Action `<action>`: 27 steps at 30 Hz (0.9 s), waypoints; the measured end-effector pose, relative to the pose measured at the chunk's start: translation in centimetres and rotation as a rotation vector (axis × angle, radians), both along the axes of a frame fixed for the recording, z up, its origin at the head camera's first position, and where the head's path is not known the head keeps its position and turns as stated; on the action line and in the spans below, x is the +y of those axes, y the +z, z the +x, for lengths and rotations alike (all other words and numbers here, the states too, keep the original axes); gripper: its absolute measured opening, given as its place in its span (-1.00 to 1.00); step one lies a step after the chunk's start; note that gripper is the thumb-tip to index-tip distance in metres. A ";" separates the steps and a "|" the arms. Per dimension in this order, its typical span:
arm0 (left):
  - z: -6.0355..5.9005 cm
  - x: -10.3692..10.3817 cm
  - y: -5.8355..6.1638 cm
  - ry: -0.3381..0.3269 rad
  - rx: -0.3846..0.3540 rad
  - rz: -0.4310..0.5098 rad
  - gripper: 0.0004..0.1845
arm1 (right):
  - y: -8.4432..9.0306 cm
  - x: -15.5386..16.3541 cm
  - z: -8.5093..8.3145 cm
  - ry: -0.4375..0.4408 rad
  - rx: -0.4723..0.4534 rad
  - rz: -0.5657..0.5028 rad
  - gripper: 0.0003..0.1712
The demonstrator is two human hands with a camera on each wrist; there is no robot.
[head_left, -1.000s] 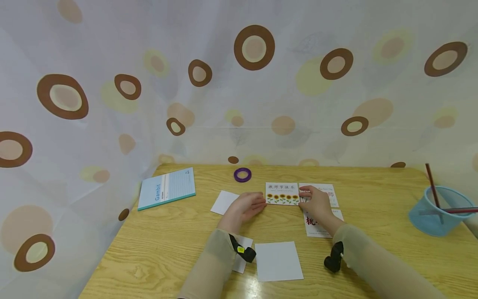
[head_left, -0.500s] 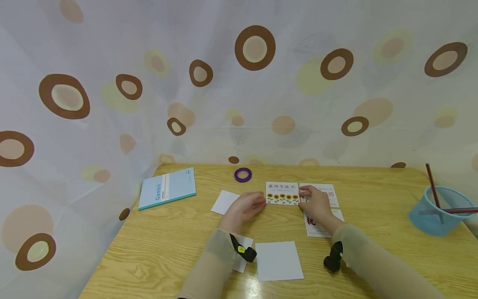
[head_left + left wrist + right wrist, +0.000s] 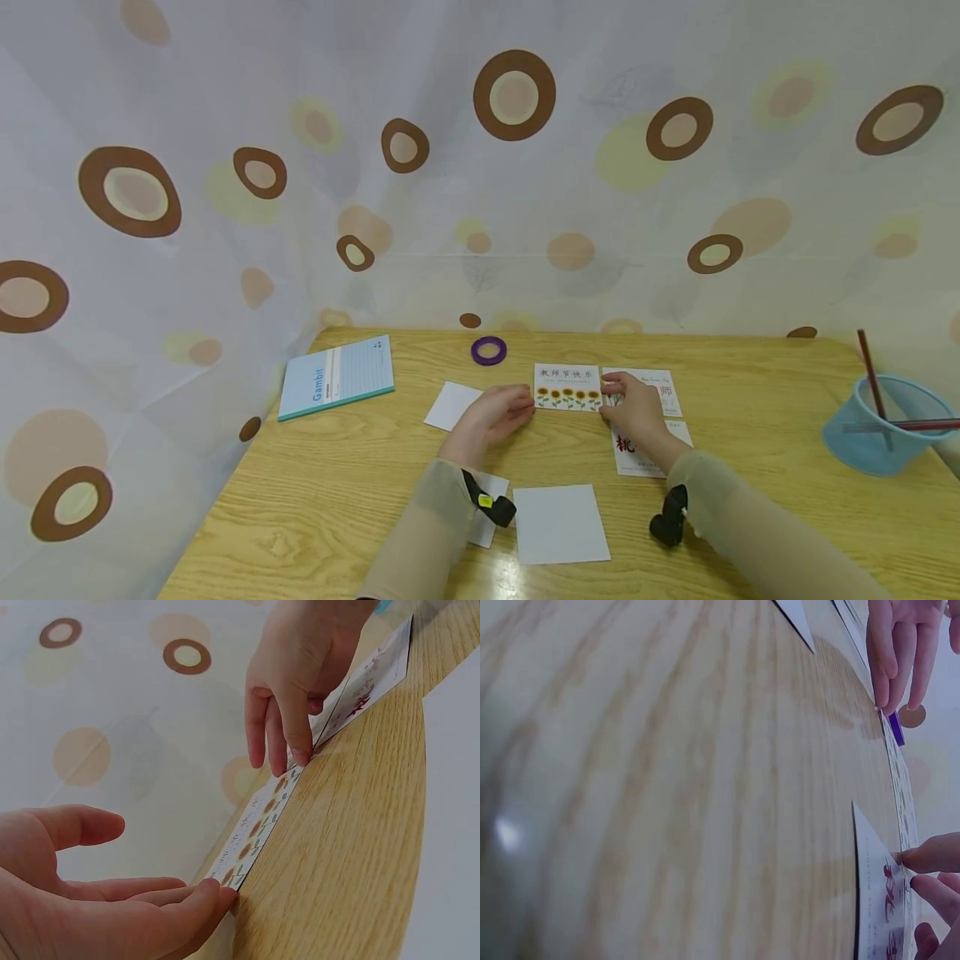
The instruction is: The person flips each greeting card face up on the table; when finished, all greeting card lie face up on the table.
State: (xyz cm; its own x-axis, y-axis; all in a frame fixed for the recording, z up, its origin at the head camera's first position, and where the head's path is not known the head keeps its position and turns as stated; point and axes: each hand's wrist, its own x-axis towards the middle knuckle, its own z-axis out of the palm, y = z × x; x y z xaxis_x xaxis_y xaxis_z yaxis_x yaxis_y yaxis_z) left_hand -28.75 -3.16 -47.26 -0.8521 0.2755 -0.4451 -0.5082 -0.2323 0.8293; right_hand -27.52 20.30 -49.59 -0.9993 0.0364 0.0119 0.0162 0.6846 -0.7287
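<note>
A white card with a row of sunflowers and Chinese writing (image 3: pixel 567 387) lies flat on the wooden table between both hands. The left hand (image 3: pixel 495 418) touches its left edge with extended fingertips; in the left wrist view that hand's thumb (image 3: pixel 94 829) stands apart from the card. At the card's right edge, the right hand (image 3: pixel 636 408) rests its thumb and fingertips. Partly under the right hand lie two more printed cards: one with red and blue lettering (image 3: pixel 667 400), and below it one with large red characters (image 3: pixel 628 460).
Blank white cards lie nearer the body, one square card (image 3: pixel 562 525) and another (image 3: pixel 487 508) partly behind the left wrist. A third white card (image 3: pixel 450 404) is beside the left hand. Farther off are a purple tape roll (image 3: pixel 488 351), a blue notebook (image 3: pixel 337 379) and a blue pencil cup (image 3: pixel 873 433).
</note>
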 end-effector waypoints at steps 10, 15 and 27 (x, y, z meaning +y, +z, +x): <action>-0.1 0.0 0.0 -0.005 0.003 0.007 -0.49 | -0.2 0.0 -0.1 0.006 -0.008 -0.023 -0.39; -0.1 0.1 0.0 -0.005 -0.003 0.012 -0.49 | -0.2 0.0 -0.2 0.007 -0.005 -0.025 -0.39; 0.4 -0.7 0.1 -0.059 0.046 0.028 -0.44 | 1.1 0.2 0.7 0.038 -0.017 -0.034 -0.37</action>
State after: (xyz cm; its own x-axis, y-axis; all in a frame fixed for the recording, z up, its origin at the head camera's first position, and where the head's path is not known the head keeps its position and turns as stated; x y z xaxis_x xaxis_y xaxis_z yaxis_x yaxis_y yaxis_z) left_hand -28.32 -3.86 -47.20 -0.8533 0.3379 -0.3971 -0.4832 -0.2260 0.8459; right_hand -26.78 20.48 -48.47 -1.0000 -0.0017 -0.0054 0.0030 0.6599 -0.7513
